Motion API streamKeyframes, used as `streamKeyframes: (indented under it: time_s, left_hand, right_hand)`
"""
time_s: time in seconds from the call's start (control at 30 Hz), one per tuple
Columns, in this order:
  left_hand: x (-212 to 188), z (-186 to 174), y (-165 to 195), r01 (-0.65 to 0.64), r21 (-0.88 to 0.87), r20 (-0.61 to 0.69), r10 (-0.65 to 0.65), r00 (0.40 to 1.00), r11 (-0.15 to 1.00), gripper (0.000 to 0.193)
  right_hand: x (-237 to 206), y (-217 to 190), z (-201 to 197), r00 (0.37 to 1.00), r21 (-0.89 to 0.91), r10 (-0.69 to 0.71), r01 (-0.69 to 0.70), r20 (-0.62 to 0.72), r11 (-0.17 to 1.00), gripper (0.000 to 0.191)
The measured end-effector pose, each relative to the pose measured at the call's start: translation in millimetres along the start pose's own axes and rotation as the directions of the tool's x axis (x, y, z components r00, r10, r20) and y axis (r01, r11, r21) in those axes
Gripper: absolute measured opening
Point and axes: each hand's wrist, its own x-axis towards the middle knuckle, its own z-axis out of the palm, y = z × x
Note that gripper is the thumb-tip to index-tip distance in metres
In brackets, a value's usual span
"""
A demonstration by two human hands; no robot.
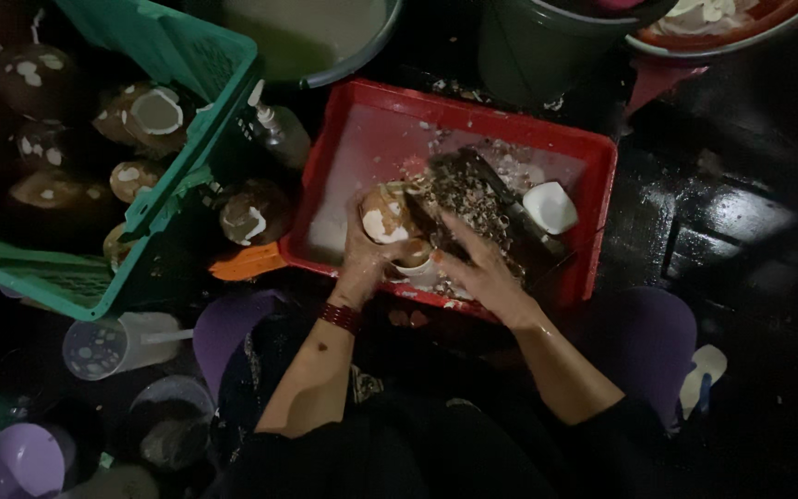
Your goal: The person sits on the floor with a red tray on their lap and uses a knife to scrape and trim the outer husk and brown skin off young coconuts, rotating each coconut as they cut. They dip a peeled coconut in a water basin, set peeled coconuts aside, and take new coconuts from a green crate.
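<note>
My left hand [367, 259] grips a partly peeled brown coconut [382, 214] over the near side of a red plastic tray [602, 176]. A red bracelet [340, 317] sits on that wrist. My right hand [477, 268] is beside it, closed around the handle of a dark blade [422, 217] that rests against the coconut. A small white cup [416, 266] stands between my hands. A peeled white coconut piece [550, 206] lies in the tray at the right, next to a heap of brown shavings [473, 199].
A green crate [168, 55] at left holds several brown coconuts [145, 115]; another coconut [253, 214] lies beside it. A spray bottle [277, 129], a clear cup with straw [113, 344], purple bowls [20, 459], a dark bucket [547, 46] and wet black floor [731, 222] surround the tray.
</note>
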Motion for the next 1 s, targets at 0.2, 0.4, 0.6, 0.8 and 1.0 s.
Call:
streamKeyframes:
  time_s: [0.2,0.4,0.6,0.8,1.0]
  left_hand:
    - [4,-7,0,-0.009,0.012,0.059,0.009,0.998,1.000,0.084]
    - [-5,-10,14,0.033,-0.079,0.238,-0.014,0.971,0.996,0.091]
    - [-5,-14,15,0.053,-0.027,0.325,-0.041,0.945,0.998,0.096]
    - [-2,-18,-1,0.028,0.045,0.285,-0.039,0.958,0.999,0.092]
    - [0,-21,-27,0.266,-0.205,0.197,-0.227,0.954,0.942,0.096]
  right_hand:
    - [-12,-20,1,0.905,-0.198,-0.423,0.424,0.051,0.884,0.076]
    - [-9,-11,1,0.927,-0.185,-0.372,0.374,0.048,0.909,0.076]
    - [-4,0,0,0.932,-0.179,-0.357,0.363,0.065,0.914,0.075]
    - [-7,-8,1,0.899,-0.168,-0.433,0.437,0.062,0.884,0.079]
    - [-15,-23,1,0.918,-0.192,-0.394,0.393,0.033,0.899,0.091]
